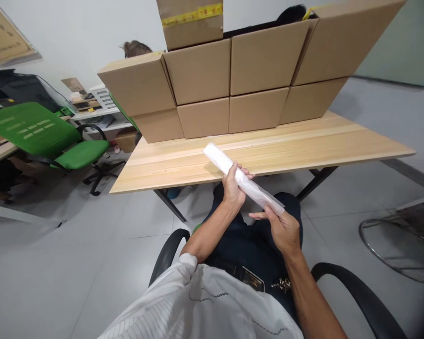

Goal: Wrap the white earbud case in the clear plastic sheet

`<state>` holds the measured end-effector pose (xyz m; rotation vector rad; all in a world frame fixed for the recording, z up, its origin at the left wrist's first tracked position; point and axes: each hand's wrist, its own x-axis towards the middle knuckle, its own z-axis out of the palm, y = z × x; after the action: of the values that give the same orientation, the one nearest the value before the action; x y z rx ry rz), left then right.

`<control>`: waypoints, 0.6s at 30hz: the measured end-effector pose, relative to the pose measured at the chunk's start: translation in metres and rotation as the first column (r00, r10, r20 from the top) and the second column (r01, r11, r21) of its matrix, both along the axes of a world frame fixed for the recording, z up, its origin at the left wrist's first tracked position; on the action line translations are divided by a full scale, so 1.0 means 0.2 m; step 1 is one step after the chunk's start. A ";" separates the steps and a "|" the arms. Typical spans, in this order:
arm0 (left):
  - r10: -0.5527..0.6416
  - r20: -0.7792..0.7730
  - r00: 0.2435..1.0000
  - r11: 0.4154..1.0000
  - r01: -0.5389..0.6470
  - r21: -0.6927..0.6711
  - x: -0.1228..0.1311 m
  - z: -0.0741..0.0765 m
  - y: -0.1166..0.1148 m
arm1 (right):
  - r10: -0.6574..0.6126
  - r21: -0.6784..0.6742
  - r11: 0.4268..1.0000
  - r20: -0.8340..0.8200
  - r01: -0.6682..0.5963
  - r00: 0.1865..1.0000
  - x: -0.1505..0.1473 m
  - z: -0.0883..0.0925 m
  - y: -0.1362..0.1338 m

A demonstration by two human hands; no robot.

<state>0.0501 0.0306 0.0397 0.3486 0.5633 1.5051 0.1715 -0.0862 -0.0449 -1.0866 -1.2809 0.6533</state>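
Observation:
A long, narrow white packet in a clear plastic sleeve [251,189] slants across my lap, just off the table's near edge. Around its middle wraps my left hand [234,184], thumb on top and fingers beneath. My right hand [281,226] pinches the lower right end, where the clear plastic looks loose and flat. The upper left end reaches over the wooden table [155,167]. What lies inside the white wrapping cannot be made out.
Brown cardboard boxes [201,75] stand stacked in two rows along the table's far side, with a taped box [192,23] on top. A green chair [79,153] is at left, a metal-framed stool [385,254] at right. Two people's heads show partly behind the boxes.

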 end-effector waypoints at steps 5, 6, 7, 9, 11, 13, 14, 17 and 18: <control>0.003 -0.046 0.999 1.000 -0.005 -0.030 0.00 -0.02 0.00 | 0.108 -0.020 0.994 -0.045 -0.109 0.993 0.01 0.00 0.01; 0.005 -0.049 0.999 1.000 -0.007 -0.029 0.00 -0.02 0.00 | 0.118 -0.021 0.993 -0.050 -0.119 0.992 0.01 0.00 0.01; 0.006 -0.050 0.999 1.000 -0.007 -0.026 0.00 -0.02 0.01 | 0.119 -0.024 0.992 -0.056 -0.120 0.991 0.01 0.00 0.02; 0.008 -0.044 0.999 1.000 -0.009 -0.021 0.00 -0.03 0.01 | 0.096 -0.031 0.995 -0.063 -0.098 0.993 0.00 -0.01 0.02; 0.010 -0.032 0.999 1.000 -0.010 -0.021 0.00 -0.04 0.02 | 0.056 -0.032 0.998 -0.057 -0.057 0.997 0.00 -0.02 0.02; 0.012 -0.013 1.000 1.000 -0.013 -0.015 -0.01 -0.04 0.03 | 0.032 -0.034 0.999 -0.034 -0.033 0.999 0.00 -0.02 0.02; 0.014 -0.004 1.000 1.000 -0.014 -0.009 -0.01 -0.04 0.04 | 0.030 -0.035 0.999 -0.019 -0.030 0.999 0.00 -0.02 0.02; 0.024 0.014 1.000 1.000 -0.024 0.004 -0.01 -0.04 0.05 | 0.036 -0.029 0.999 0.054 -0.034 0.998 0.00 -0.02 0.02; 0.028 0.015 0.999 1.000 -0.028 0.002 -0.02 -0.04 0.05 | 0.030 -0.021 0.999 0.088 -0.028 0.996 0.01 -0.02 0.02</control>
<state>0.0471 0.0402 0.0317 0.3323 0.5567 1.5345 0.1726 -0.0824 -0.0483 -1.1260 -1.3705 0.6470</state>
